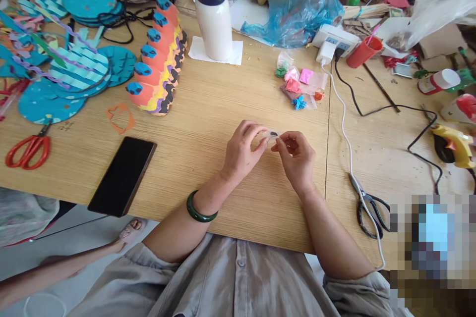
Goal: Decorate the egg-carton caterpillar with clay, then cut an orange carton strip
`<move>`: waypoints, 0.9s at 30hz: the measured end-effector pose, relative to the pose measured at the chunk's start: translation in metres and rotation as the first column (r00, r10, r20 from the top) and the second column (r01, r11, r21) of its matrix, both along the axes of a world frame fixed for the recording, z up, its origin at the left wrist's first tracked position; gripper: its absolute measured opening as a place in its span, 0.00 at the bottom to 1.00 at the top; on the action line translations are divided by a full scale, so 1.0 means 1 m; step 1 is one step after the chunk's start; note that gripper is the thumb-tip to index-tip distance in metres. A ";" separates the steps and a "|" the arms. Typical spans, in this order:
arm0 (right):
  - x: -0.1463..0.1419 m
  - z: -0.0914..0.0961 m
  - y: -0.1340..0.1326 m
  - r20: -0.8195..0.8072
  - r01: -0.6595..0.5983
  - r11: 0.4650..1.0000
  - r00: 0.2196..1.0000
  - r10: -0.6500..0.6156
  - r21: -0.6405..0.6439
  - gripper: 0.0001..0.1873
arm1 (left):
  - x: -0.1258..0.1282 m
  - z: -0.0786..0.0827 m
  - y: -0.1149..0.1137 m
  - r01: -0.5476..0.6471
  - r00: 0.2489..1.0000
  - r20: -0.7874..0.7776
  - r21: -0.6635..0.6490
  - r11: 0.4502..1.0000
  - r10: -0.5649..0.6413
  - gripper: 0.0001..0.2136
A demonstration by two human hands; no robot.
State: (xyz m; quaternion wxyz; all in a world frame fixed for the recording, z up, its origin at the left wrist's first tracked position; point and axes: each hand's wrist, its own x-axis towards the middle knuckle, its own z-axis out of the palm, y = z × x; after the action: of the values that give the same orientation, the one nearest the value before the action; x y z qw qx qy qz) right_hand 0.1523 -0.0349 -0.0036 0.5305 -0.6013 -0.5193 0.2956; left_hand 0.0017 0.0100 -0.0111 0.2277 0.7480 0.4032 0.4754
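Glossy white on the bottle [214, 27], wrapped by a navy band with a white circle! Left of that bottle, the carton strip [160, 72] blazes orange, with blue-and-black spots, then yellow, purple and black waves down its flank. Farther left, a striped disc [81, 67] flashes pale aqua and teal bars. Right of the bottle, a see-through blue bag [295, 15], then a red cup [362, 53]! Nearer than the bottle, a clear piece [273, 134] shows a dark patch; the bangle [201, 216] gleams deep green.
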 end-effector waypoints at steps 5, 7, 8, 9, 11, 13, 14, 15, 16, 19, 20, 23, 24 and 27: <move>0.002 -0.003 0.001 -0.006 0.074 0.997 0.997 -0.074 0.019 0.05 | 0.005 -0.008 -0.002 0.056 0.976 0.216 -0.241 0.969 -0.003 0.07; 0.002 -0.005 0.001 -0.018 0.071 0.997 0.997 -0.071 0.015 0.06 | 0.006 -0.007 -0.003 0.077 0.969 0.249 -0.248 0.966 -0.013 0.06; 0.002 -0.006 0.001 -0.026 0.064 0.998 0.998 -0.064 0.009 0.06 | 0.006 -0.005 -0.004 0.080 0.969 0.246 -0.230 0.970 -0.022 0.05; 0.001 -0.007 0.001 -0.031 0.055 0.998 0.998 -0.055 -0.001 0.07 | 0.006 -0.004 -0.004 0.072 0.973 0.229 -0.200 0.977 -0.025 0.05; 0.000 -0.008 0.001 -0.013 0.034 0.999 0.999 -0.034 -0.019 0.08 | 0.004 -0.001 -0.003 0.030 0.986 0.164 -0.118 0.993 -0.010 0.06; -0.001 -0.008 0.000 0.045 0.024 1.000 0.999 -0.023 -0.019 0.07 | 0.002 0.001 -0.002 -0.012 0.996 0.091 -0.046 0.999 0.016 0.07; -0.001 -0.008 0.000 0.081 0.023 1.000 0.996 -0.022 -0.012 0.07 | 0.001 0.001 -0.002 -0.025 0.998 0.059 -0.023 0.999 0.027 0.07; -0.002 -0.008 0.000 0.113 0.026 1.000 0.993 -0.026 -0.002 0.06 | 0.000 0.001 -0.002 -0.036 0.999 0.028 -0.008 0.999 0.037 0.07; -0.003 -0.008 0.000 0.138 0.032 0.999 0.990 -0.032 0.009 0.06 | 0.000 0.001 -0.002 -0.046 0.999 -0.003 0.001 0.999 0.046 0.07; -0.006 -0.008 0.001 0.178 0.045 0.998 0.983 -0.052 0.043 0.05 | 0.000 0.000 -0.005 -0.086 0.993 -0.086 -0.005 0.996 0.086 0.05; -0.007 -0.008 0.002 0.189 0.051 0.997 0.980 -0.061 0.058 0.05 | 0.001 0.000 -0.007 -0.098 0.990 -0.107 -0.028 0.995 0.095 0.05; -0.010 -0.009 0.003 0.226 0.068 0.993 0.970 -0.087 0.091 0.06 | 0.003 -0.001 -0.009 -0.102 0.990 -0.110 -0.145 0.984 0.086 0.04; -0.011 -0.009 0.003 0.233 0.070 0.994 0.968 -0.089 0.089 0.05 | 0.003 -0.002 -0.010 -0.099 0.992 -0.096 -0.177 0.979 0.083 0.04; -0.011 -0.011 0.003 0.229 0.053 0.997 0.971 -0.064 0.055 0.05 | 0.004 -0.003 -0.009 -0.127 0.991 -0.070 -0.171 0.977 0.117 0.06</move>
State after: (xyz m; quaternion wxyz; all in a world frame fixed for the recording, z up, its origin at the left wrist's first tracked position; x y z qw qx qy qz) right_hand 0.1408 -0.0319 -0.0148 0.4894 -0.6335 -0.5665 0.1955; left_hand 0.0055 0.0009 -0.0141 0.2509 0.7127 0.4952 0.4287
